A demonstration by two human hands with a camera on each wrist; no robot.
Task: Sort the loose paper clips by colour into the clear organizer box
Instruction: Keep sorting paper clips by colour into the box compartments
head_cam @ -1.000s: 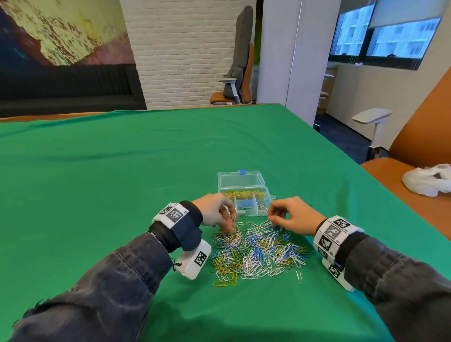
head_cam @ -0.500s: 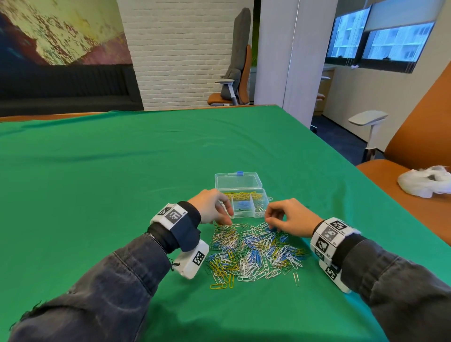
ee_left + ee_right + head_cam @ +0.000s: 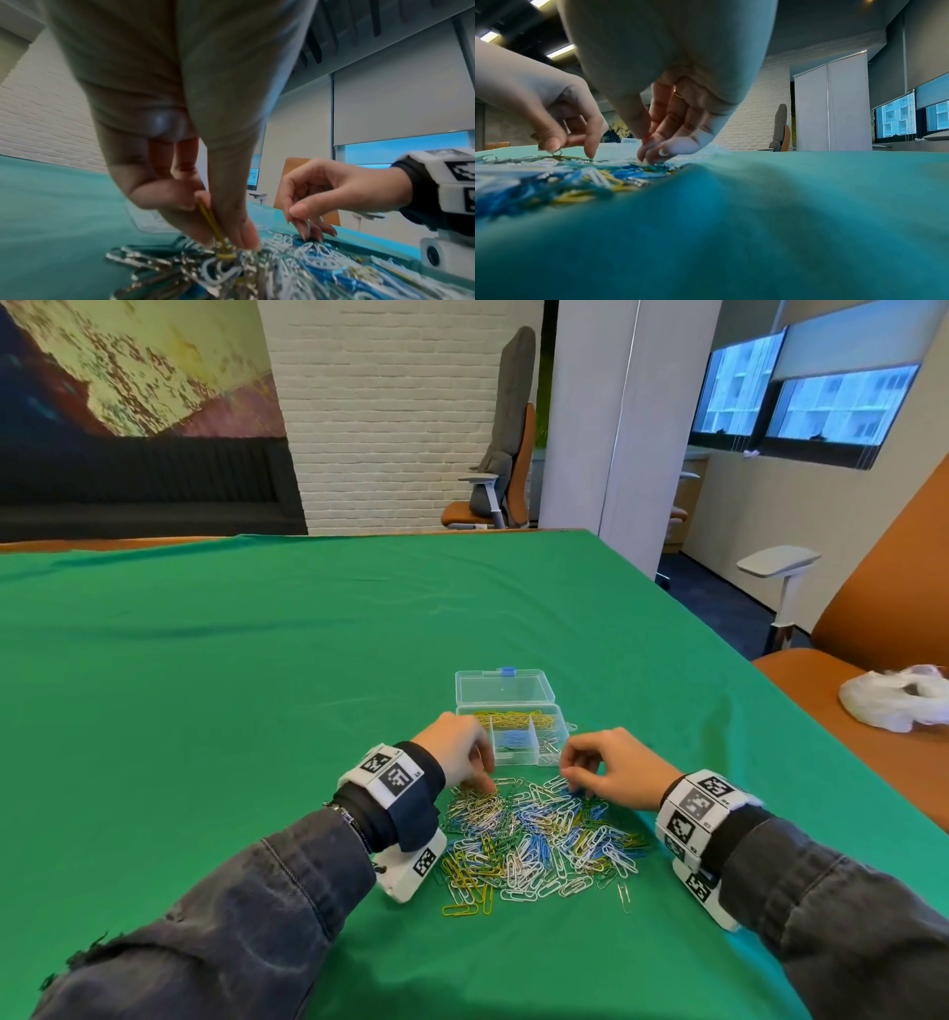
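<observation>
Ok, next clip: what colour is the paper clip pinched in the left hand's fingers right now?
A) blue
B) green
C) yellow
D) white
C: the left wrist view shows the left hand pinching a yellow paper clip between thumb and fingers, lifting it off the mixed pile.

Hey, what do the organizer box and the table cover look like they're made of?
Organizer box: clear, glossy hard plastic by the look; the clips show through its walls, and its lid has a blue latch. Table cover: matte green cloth, probably a thin woven fabric, since it lies in soft wrinkles and folds.
</observation>
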